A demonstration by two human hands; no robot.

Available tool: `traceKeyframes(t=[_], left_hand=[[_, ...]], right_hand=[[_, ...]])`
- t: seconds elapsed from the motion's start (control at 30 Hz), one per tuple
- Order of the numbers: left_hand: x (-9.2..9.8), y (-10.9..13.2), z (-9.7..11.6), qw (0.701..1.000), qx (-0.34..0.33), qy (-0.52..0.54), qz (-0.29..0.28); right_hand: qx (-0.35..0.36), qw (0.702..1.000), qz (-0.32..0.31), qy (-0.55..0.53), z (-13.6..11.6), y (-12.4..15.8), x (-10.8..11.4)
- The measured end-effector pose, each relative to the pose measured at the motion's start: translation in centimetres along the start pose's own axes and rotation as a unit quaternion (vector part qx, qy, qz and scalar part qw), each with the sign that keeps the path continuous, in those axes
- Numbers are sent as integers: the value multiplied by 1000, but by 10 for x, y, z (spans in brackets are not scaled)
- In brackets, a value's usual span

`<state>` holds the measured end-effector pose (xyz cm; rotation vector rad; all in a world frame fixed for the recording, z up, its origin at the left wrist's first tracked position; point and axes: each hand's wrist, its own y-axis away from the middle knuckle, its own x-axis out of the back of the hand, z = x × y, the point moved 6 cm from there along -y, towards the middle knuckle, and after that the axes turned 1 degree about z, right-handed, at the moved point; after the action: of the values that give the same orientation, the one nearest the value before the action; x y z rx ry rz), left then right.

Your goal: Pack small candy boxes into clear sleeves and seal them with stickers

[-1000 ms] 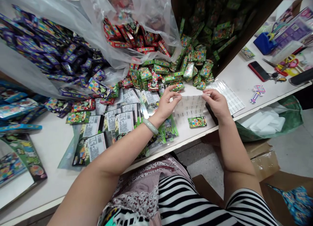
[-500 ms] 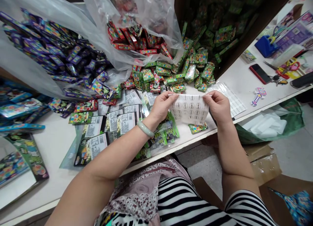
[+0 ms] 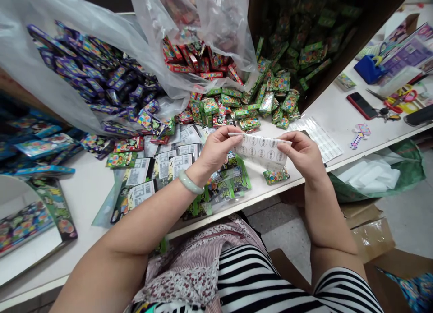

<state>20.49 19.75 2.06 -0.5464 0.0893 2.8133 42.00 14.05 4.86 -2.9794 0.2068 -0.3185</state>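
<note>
A white sticker sheet [image 3: 262,151] printed with round labels is held up between both hands above the table's front edge. My left hand [image 3: 216,148], with a pale green bangle on its wrist, pinches the sheet's left end. My right hand [image 3: 302,154] pinches its right end. Under the sheet lies one small green packet [image 3: 275,175] on the white table [image 3: 81,193]. Flat green pouches with barcode labels [image 3: 162,168] are spread out to the left of my hands.
Heaps of small packets fill the back: purple ones [image 3: 98,87] in a clear bag, red ones [image 3: 196,60], green ones [image 3: 280,78] spilling from a carton. Another sticker sheet [image 3: 320,135], a red phone [image 3: 361,105], scissors [image 3: 401,96] and a blue tape dispenser [image 3: 368,67] lie right.
Both hands have lifted the sticker sheet off the table and tilted it nearer to me. The small green packet below it has come more into sight.
</note>
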Motion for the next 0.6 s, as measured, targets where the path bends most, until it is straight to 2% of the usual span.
traceKeyframes(t=[0.1, 0.27, 0.43, 0.6], left_hand=[[4, 5, 5, 1000, -9, -7, 2], [13, 12, 11, 1000, -13, 4, 25], [11, 18, 11, 1000, 12, -24, -7], [14, 21, 18, 999, -17, -37, 15]], right_hand=[[-5, 999, -38, 6, 1, 1, -6], [25, 1000, 3, 2, -5, 4, -7], [55, 998, 9, -6, -18, 8, -12], [58, 998, 0, -18, -25, 11, -17]])
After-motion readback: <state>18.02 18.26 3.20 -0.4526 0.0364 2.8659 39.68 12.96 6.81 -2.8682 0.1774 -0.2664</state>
